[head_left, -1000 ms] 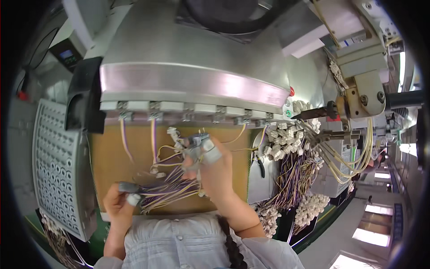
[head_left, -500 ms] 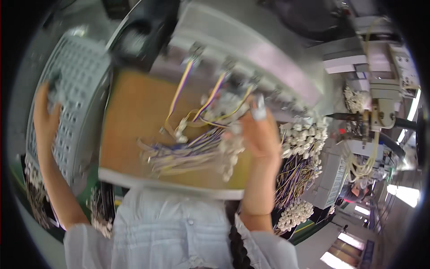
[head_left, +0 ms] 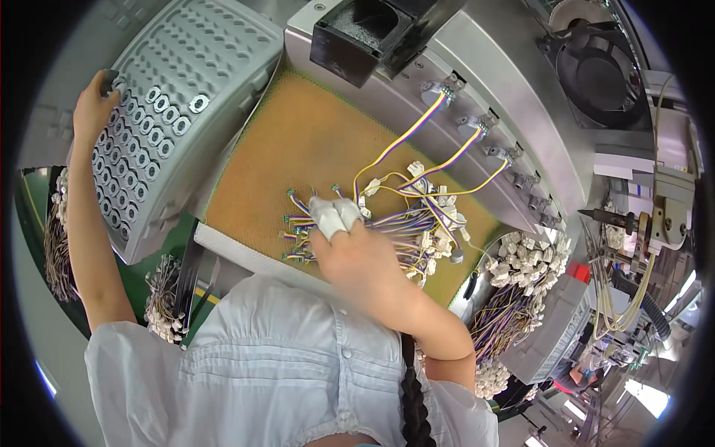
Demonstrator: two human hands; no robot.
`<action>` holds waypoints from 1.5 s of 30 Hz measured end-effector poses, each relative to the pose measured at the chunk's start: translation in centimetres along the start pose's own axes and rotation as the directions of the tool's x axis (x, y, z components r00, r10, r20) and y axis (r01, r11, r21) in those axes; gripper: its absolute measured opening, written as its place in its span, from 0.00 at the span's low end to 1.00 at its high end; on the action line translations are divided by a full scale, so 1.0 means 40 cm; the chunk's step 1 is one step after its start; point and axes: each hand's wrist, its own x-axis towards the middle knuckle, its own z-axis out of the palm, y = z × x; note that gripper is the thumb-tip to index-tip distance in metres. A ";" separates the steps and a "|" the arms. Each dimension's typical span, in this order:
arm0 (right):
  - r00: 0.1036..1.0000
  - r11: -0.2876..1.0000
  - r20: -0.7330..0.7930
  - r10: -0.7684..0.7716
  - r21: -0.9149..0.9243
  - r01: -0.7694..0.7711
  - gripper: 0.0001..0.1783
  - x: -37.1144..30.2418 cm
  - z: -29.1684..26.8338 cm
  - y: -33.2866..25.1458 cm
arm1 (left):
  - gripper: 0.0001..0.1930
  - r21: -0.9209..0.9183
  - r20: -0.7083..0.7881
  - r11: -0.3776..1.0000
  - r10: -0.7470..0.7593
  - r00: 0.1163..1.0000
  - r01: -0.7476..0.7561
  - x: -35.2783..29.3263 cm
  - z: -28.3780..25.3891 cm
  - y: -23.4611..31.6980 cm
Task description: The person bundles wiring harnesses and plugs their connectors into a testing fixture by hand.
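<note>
My left hand (head_left: 92,115) is at the left edge of a grey tray (head_left: 201,41), its fingers drawn together around a small dark piece (head_left: 110,80) too small to name. Round metal parts (head_left: 143,158) sit in rows in the tray's pockets. White covers wrap the fingertips of my right hand (head_left: 365,261), which are closed over loose wire harnesses (head_left: 402,223) on the brown mat (head_left: 261,149); what they pinch is hidden beneath them. Yellow-and-purple wires (head_left: 398,141) run from three round parts (head_left: 471,125) clamped along the metal machine front toward white connectors on the mat.
A black box-shaped duct (head_left: 357,37) juts over the mat's far side. Bundles of harnesses with white connectors (head_left: 529,261) hang at the right, others (head_left: 165,298) at the lower left. A pointed tool in a holder (head_left: 611,217) and a black fan (head_left: 596,71) are farther right.
My right hand has moved from beside the clamped parts, left and nearer to me, onto the loose harness ends. My left hand has shifted up along the tray's left edge; the view has turned.
</note>
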 end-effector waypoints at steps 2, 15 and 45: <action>0.998 0.998 -0.064 -0.019 0.061 0.023 0.11 0.001 -0.009 0.020 | 0.23 -0.022 -0.088 0.998 -0.067 0.994 0.066 -0.048 -0.073 0.126; 0.859 0.971 -0.498 0.123 -0.120 -0.208 0.18 -0.103 -0.145 0.081 | 0.29 -0.990 0.068 -0.094 0.363 0.929 0.109 -0.363 -0.206 0.659; 0.929 0.420 -0.107 0.355 0.906 -0.056 0.07 -0.154 -0.125 0.117 | 0.15 -0.991 -0.131 -0.077 0.647 0.751 -0.107 -0.462 -0.184 0.862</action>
